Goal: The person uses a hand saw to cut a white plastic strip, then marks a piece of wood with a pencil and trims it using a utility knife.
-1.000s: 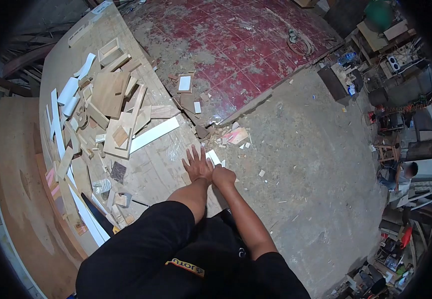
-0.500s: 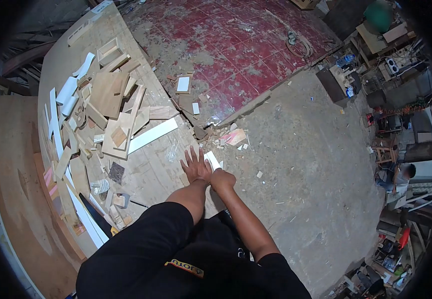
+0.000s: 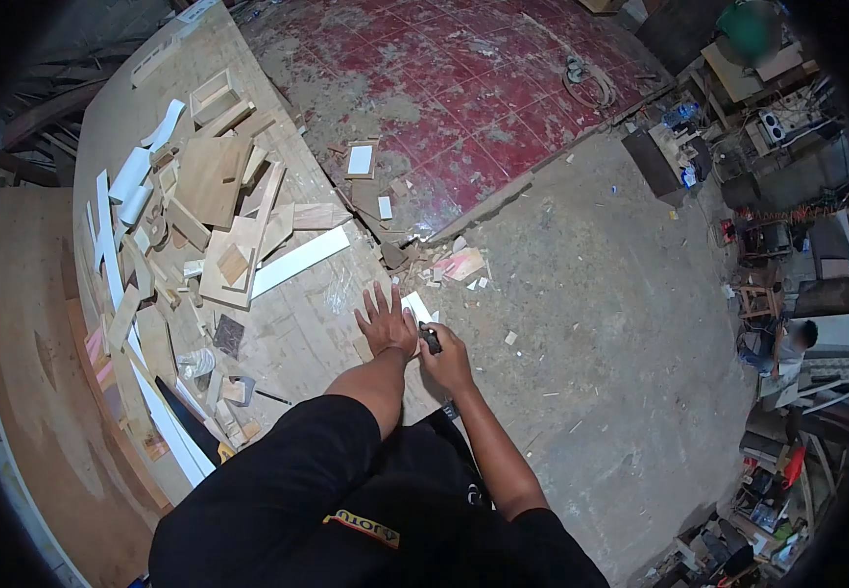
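My left hand (image 3: pixel 386 325) lies flat with its fingers spread at the edge of the wooden table (image 3: pixel 292 304), beside a small white piece (image 3: pixel 416 307) that juts past the table's edge. Just right of it, my right hand (image 3: pixel 447 360) is closed around a small black tool (image 3: pixel 430 338), held close to the white piece. What kind of tool it is cannot be made out. A long white strip (image 3: pixel 300 263) lies on the table up and left of my hands.
Wood offcuts (image 3: pixel 214 184) are piled on the left of the table, with a handsaw (image 3: pixel 189 421) and a pencil (image 3: pixel 272 398) nearer me. Beyond the table is a red tiled floor (image 3: pixel 463 118). A person (image 3: pixel 789 348) sits at the far right.
My right hand has turned and shifted slightly to the right, and the black tool in it now shows. My left hand stays in nearly the same place.
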`<state>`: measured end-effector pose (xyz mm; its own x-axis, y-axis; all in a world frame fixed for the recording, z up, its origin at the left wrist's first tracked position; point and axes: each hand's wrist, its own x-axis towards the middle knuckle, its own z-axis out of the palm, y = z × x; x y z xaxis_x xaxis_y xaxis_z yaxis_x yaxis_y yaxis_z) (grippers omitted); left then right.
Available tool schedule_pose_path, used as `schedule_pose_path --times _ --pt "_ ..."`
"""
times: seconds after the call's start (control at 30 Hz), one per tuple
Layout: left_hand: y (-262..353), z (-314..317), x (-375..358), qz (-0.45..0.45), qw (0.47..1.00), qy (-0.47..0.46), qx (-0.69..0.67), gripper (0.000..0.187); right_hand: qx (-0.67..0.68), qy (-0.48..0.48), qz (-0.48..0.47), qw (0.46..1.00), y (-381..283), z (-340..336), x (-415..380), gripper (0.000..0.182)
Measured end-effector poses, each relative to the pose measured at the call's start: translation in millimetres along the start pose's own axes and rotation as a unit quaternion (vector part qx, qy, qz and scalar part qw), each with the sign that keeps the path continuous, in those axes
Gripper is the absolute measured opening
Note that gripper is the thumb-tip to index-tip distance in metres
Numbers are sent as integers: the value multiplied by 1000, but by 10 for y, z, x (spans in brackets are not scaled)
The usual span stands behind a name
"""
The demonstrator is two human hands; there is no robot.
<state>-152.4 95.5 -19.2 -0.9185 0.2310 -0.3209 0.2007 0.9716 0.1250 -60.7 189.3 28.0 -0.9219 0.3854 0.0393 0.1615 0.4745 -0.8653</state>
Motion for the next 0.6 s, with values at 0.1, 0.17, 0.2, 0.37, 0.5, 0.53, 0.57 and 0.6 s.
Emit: schedule_pose_path --times 0.1,0.17,0.2,0.37,0.5,0.53,0.57,0.6 --pt "0 1 7 3 1000 1 3 63 48 19 9 999 84 49 45 26" --pt "-2 -1 -2 9 1000 -11 22 67 43 16 12 999 128 119 109 27" --pt "-16 18 7 9 1000 -12 23 67 39 7 6 999 152 173 155 26" --pt "-19 42 6 13 1000 7 3 66 19 -40 -8 999 257 201 192 27" --pt "1 37 5 7 1000 -8 3 66 -20 -82 20 996 243 95 162 26" --pt "-7 47 11 5 1000 -7 5 65 -23 -96 25 995 241 79 161 25" --pt "-6 36 15 3 1000 -6 7 65 -24 -98 24 995 266 75 161 25" --pt "2 27 17 2 1000 -6 6 65 6 -95 11 995 293 72 168 26"
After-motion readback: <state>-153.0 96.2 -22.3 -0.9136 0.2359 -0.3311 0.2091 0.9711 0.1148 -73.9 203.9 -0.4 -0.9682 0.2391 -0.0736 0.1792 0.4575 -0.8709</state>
